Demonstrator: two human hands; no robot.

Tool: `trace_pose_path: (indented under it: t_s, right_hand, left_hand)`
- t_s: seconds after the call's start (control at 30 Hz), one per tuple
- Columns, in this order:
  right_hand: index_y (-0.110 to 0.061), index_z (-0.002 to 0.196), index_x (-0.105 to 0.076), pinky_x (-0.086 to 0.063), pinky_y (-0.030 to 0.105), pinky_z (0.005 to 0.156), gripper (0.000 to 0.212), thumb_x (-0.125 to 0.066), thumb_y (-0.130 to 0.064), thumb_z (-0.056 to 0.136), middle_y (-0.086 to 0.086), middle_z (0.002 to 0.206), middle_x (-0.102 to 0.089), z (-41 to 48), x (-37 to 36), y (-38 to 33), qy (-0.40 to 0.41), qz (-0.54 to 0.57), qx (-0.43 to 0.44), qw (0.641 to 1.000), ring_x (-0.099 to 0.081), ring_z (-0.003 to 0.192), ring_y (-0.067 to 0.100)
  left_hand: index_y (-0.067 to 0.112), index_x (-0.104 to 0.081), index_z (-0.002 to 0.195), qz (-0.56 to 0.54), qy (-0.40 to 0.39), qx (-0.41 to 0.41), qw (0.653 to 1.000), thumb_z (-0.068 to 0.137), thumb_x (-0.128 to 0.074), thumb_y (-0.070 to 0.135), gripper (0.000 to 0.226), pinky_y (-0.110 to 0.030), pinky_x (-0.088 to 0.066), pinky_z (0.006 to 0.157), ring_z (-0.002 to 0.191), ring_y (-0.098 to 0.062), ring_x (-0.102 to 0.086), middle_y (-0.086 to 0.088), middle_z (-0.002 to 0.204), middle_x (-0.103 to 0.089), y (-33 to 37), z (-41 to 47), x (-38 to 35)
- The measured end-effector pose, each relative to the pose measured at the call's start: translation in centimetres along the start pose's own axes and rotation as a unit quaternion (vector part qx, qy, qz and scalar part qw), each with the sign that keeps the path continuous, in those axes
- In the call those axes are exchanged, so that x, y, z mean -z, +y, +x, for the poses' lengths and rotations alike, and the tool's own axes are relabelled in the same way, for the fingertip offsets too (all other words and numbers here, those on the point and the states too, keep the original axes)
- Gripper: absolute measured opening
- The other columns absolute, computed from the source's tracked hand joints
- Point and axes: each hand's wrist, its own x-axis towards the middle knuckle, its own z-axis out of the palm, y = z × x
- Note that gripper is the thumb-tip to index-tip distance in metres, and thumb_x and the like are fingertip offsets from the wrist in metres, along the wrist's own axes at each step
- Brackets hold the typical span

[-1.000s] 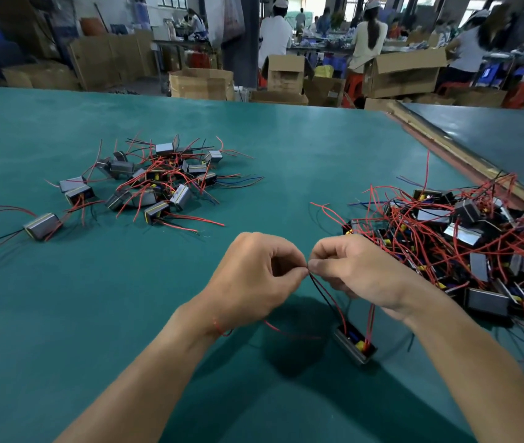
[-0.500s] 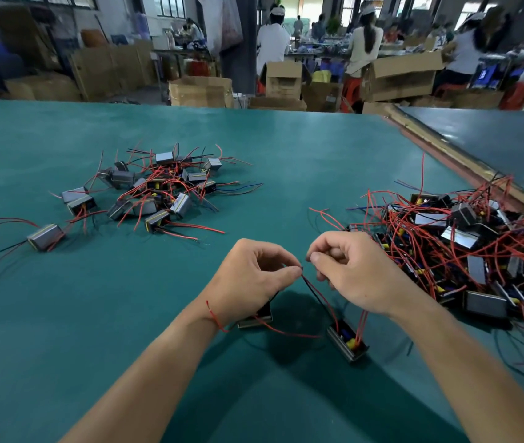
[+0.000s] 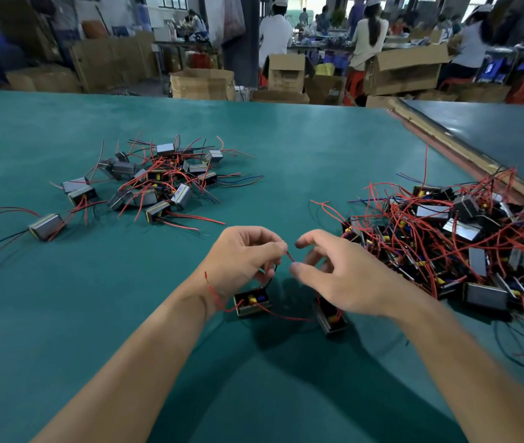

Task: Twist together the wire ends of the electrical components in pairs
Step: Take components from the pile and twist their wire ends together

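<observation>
Over the green table [image 3: 286,148], pinching a red wire end with the left hand [image 3: 244,260]

Gripping that thin red wire [image 3: 291,258] between thumb and forefinger, with a black wire [image 3: 274,272] running down from the same hand to a small metal-framed component [image 3: 252,302], yellow and blue bits inside, sitting on the mat right under the palm. Got the right hand [image 3: 343,276] loose just beside the wire tip, fingers spread and lightly bent, thumb and forefinger apart, holding nothing, hovering over a second component [image 3: 331,318], half hidden. Plenty of bare mat ahead, between a smaller pile [image 3: 158,183] off to the far left and a big tangled pile [image 3: 462,244] just right of the right hand. Wooden table edge [image 3: 446,140] past that, cardboard boxes [image 3: 203,83] beyond the far edge.
</observation>
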Motion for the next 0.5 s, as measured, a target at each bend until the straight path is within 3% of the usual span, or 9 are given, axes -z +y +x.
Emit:
trace_pose_path:
  t_s: [0.13, 0.27, 0.37, 0.5]
  right_hand:
    - [-0.041, 0.120, -0.050, -0.053, 0.029, 0.079, 0.070, -0.057, -0.074, 0.058, -0.024, 0.091, -0.063, -0.39, 0.38, -0.29, -0.035, -0.044, 0.010, 0.998, -0.063, 0.077, 0.000]
    - [-0.031, 0.111, -0.062, -0.054, 0.034, 0.079, 0.043, -0.070, -0.050, 0.073, -0.013, 0.081, -0.069, -0.47, 0.49, -0.35, -0.059, -0.089, 0.035, 0.994, -0.064, 0.075, 0.003]
    - [-0.027, 0.097, -0.067, -0.053, 0.037, 0.074, 0.017, -0.069, -0.039, 0.085, -0.006, 0.073, -0.068, -0.20, 0.59, -0.23, -0.030, -0.081, 0.042, 0.995, -0.062, 0.069, 0.010]
    - [-0.028, 0.086, -0.067, -0.046, 0.027, 0.062, 0.006, -0.068, -0.034, 0.088, -0.007, 0.063, -0.063, -0.18, 0.68, 0.01, -0.008, -0.067, 0.044, 0.997, -0.054, 0.058, 0.006]
  left_hand:
    - [0.009, -0.061, 0.074, -0.008, 0.000, 0.007, 1.000, 0.090, -0.065, 0.006, 0.017, -0.019, -0.040, 0.046, 0.044, -0.009, -0.048, 0.000, 0.054, -0.055, -0.10, 0.08, 0.00]
    - [0.011, -0.061, 0.071, -0.009, 0.030, -0.002, 1.000, 0.089, -0.067, 0.007, 0.019, -0.017, -0.041, 0.044, 0.044, -0.008, -0.048, 0.001, 0.054, -0.055, -0.17, 0.34, -0.15]
    - [0.013, -0.061, 0.070, -0.013, 0.049, -0.005, 0.999, 0.089, -0.067, 0.007, 0.020, -0.016, -0.041, 0.042, 0.043, -0.007, -0.049, 0.004, 0.055, -0.057, 0.00, 0.39, 0.03]
    - [0.013, -0.062, 0.070, -0.023, 0.064, 0.007, 0.998, 0.089, -0.067, 0.007, 0.020, -0.016, -0.042, 0.042, 0.043, -0.007, -0.050, 0.004, 0.055, -0.059, 0.19, 0.36, 0.07]
